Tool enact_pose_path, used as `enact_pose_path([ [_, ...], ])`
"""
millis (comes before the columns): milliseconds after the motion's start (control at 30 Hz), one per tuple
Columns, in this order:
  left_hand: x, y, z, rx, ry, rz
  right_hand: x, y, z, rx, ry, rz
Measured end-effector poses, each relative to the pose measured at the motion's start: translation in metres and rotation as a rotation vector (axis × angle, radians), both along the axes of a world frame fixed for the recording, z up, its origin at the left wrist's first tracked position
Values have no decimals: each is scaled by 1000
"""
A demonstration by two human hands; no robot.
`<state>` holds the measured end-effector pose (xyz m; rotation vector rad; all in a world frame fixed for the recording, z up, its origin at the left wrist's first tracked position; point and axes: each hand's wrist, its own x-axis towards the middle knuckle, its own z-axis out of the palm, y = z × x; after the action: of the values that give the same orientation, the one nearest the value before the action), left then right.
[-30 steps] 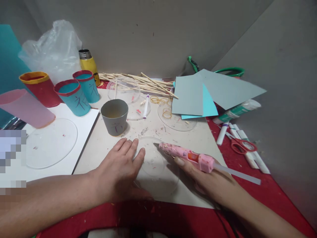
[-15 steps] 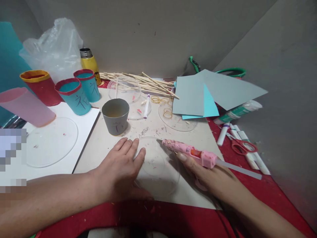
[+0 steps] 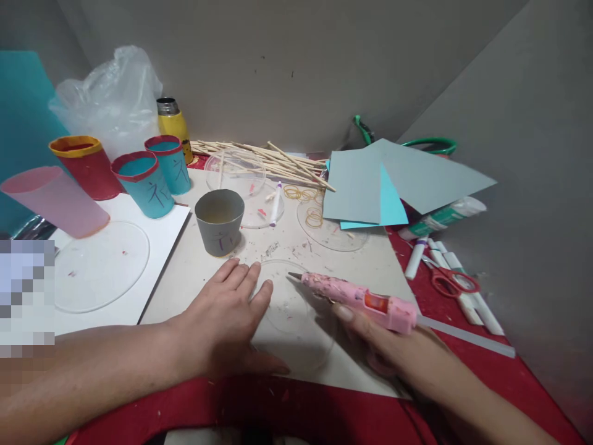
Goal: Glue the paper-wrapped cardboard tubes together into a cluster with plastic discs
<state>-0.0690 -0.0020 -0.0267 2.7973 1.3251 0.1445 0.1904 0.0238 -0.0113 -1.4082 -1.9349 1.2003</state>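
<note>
My left hand [image 3: 227,318] lies flat with its fingers spread on the left edge of a clear plastic disc [image 3: 296,321] on the beige board. My right hand [image 3: 393,343] is closed around a pink glue gun [image 3: 359,298], which lies nearly level. Its metal nozzle points left over the disc's far part, and a clear glue stick sticks out of its back end to the right. A grey paper cup [image 3: 219,221] stands just beyond my left hand.
Two teal cups [image 3: 151,179], a red cup [image 3: 86,164], a pink cup [image 3: 55,201] and a yellow flask [image 3: 173,123] stand at the left. Wooden sticks [image 3: 264,159], rubber bands, grey and teal paper [image 3: 370,179], markers and red scissors [image 3: 451,281] lie behind and right.
The glue gun and my right hand have slid slightly right and down over the disc. My left hand has stayed flat on the disc's edge. The view has shifted a little.
</note>
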Motion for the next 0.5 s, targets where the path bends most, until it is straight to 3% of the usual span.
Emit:
enact_pose_path([
  [133, -3, -2, 9, 27, -98, -9, 0, -2, 0, 112, 34, -43],
  [300, 0, -21, 27, 239, -310, -67, -5, -12, -5, 340, -17, -53],
  [400, 15, -33, 31, 391, -304, -201, -6, -15, -5, 443, -41, -59],
  [500, 41, -38, 29, 519, -224, -320, -3, -15, -4, 389, -59, -16],
])
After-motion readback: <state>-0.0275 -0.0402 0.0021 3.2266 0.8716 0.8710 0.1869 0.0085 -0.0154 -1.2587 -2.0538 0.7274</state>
